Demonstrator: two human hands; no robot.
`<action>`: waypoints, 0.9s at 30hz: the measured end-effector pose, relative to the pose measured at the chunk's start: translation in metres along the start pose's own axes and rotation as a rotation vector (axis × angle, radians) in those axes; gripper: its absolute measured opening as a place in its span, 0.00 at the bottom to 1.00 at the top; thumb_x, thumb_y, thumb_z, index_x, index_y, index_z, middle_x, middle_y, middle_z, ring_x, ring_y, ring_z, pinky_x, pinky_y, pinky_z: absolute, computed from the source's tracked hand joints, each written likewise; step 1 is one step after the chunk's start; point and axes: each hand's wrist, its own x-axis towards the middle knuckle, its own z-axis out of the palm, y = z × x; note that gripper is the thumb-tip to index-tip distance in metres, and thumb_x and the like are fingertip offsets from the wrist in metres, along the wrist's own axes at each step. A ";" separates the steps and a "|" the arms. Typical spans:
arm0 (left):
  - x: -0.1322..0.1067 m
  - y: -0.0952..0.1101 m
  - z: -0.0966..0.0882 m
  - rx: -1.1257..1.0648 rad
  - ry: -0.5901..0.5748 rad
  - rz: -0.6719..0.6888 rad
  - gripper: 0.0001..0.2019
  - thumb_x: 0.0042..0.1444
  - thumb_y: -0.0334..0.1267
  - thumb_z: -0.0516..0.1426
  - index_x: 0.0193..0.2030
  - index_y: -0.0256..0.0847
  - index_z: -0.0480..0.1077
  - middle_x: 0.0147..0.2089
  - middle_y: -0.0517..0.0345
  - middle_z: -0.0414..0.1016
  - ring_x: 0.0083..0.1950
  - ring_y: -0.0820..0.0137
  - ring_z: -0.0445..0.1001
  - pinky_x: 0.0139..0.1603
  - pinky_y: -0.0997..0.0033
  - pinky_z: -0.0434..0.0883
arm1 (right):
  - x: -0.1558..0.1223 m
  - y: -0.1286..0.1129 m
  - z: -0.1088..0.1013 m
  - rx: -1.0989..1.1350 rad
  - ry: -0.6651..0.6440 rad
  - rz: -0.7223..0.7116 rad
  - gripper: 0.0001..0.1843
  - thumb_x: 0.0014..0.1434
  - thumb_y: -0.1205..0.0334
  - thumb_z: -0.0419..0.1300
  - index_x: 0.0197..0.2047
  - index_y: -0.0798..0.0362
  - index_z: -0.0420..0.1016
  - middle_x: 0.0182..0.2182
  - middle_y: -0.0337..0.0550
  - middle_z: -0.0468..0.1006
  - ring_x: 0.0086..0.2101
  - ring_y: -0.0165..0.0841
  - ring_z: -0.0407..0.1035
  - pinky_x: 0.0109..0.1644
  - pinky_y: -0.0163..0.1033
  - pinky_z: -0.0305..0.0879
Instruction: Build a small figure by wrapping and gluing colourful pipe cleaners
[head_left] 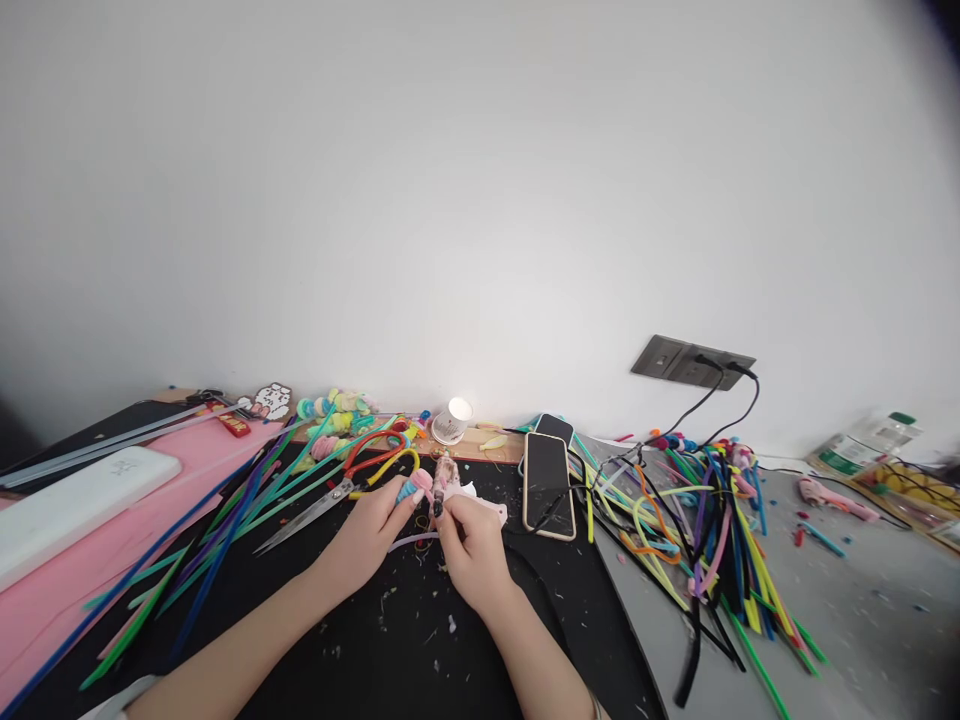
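Close in front of me, my left hand (375, 530) pinches a small coiled pipe cleaner piece (414, 487) in blue and pink. Beside it, my right hand (472, 550) has its fingers closed near a dark tip; whatever they grip is mostly hidden. Just behind the fingertips is a pinkish, brown-stained object (446, 470), perhaps part of a glue gun. To the left of my hands lie large scissors (341, 492) with red and yellow handles, blades spread. A pale purple pipe cleaner (411, 540) curves under my hands.
Loose pipe cleaners (217, 530) spread at left beside a white bar-shaped case (82, 510). A paper cup (452, 420) stands by the wall. Right of my hands lie two phones (547, 485), a pipe cleaner bundle (731, 560), a pink glue gun (832, 497) and a plastic bottle (866, 447). Cords run to the wall socket (690, 362).
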 end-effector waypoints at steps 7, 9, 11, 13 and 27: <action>-0.001 -0.003 -0.001 0.088 -0.014 0.050 0.11 0.61 0.45 0.51 0.30 0.44 0.63 0.26 0.62 0.65 0.29 0.67 0.63 0.32 0.69 0.57 | -0.005 -0.001 0.000 -0.005 -0.058 -0.074 0.11 0.62 0.65 0.49 0.28 0.52 0.67 0.22 0.37 0.67 0.25 0.30 0.61 0.30 0.34 0.52; 0.001 -0.005 -0.001 0.028 -0.002 -0.014 0.14 0.61 0.48 0.51 0.29 0.43 0.63 0.25 0.63 0.62 0.27 0.69 0.60 0.31 0.69 0.56 | -0.004 0.000 -0.002 0.014 -0.043 -0.059 0.14 0.64 0.62 0.47 0.29 0.52 0.68 0.24 0.39 0.69 0.26 0.32 0.63 0.32 0.35 0.55; 0.002 -0.005 0.000 -0.138 -0.002 -0.117 0.16 0.60 0.52 0.50 0.31 0.42 0.64 0.24 0.65 0.58 0.26 0.71 0.57 0.29 0.71 0.56 | 0.000 0.003 -0.005 -0.019 0.031 -0.014 0.15 0.64 0.62 0.44 0.31 0.53 0.69 0.27 0.42 0.72 0.31 0.34 0.65 0.36 0.36 0.57; 0.004 -0.004 0.000 -0.362 -0.009 -0.197 0.17 0.59 0.54 0.50 0.34 0.41 0.65 0.25 0.65 0.58 0.25 0.74 0.55 0.29 0.72 0.57 | 0.003 0.007 -0.009 -0.152 0.156 0.101 0.12 0.62 0.66 0.45 0.36 0.54 0.70 0.33 0.46 0.74 0.36 0.37 0.66 0.40 0.39 0.58; 0.005 0.008 -0.005 -1.028 0.019 -0.360 0.10 0.60 0.43 0.56 0.33 0.42 0.62 0.24 0.67 0.57 0.22 0.79 0.51 0.25 0.79 0.60 | 0.007 0.014 -0.015 -0.628 -0.127 0.475 0.26 0.45 0.68 0.55 0.50 0.54 0.70 0.45 0.52 0.74 0.46 0.49 0.65 0.47 0.51 0.56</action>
